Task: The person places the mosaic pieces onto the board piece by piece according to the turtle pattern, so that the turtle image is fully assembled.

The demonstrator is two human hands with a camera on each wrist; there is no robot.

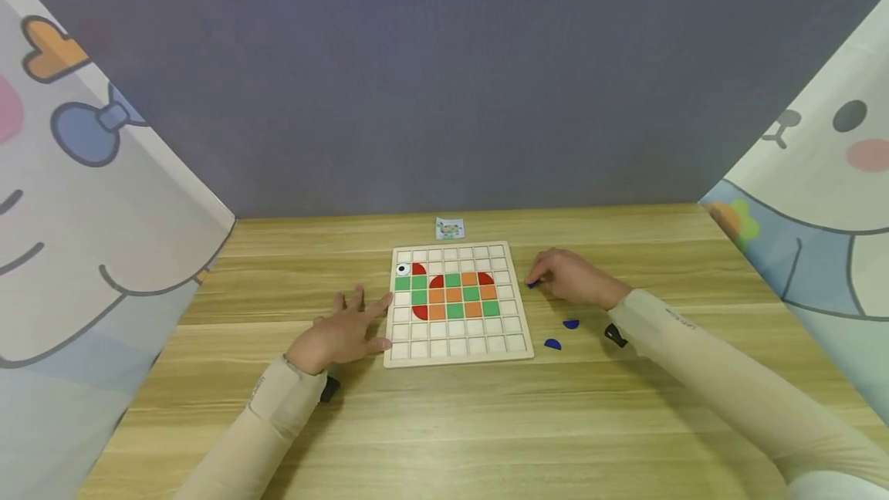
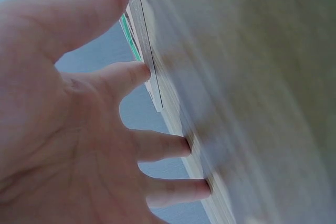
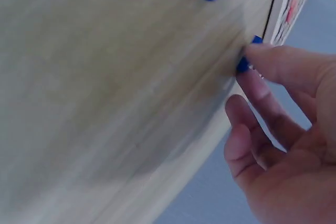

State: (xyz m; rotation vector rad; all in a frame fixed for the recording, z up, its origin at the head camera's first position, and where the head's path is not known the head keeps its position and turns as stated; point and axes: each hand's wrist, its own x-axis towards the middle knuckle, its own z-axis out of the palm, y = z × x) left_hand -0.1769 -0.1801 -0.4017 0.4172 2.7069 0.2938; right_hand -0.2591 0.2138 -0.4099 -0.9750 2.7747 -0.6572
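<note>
A square wooden grid board (image 1: 458, 363) lies on the table, with green, orange and red tiles set in its cells and an eye tile (image 1: 403, 269) at upper left. My left hand (image 1: 338, 338) is spread flat at the board's left side, thumb and index fingertip at its edge; in the left wrist view the other fingertips (image 2: 199, 188) rest on the table. Right of the board, my right hand (image 1: 572, 278) pinches a small blue tile (image 3: 242, 65) between thumb and index finger, close over the tabletop. Two blue half-round tiles, one farther (image 1: 571, 324) and one nearer (image 1: 552, 344), lie below that hand.
Behind the board lies a small picture card (image 1: 450, 228). A grey panel (image 1: 444, 83) rises along the table's back edge, and cartoon-printed cloths hang at left (image 1: 139, 214) and right (image 1: 819, 199). Bare wood tabletop (image 1: 458, 430) stretches in front of the board.
</note>
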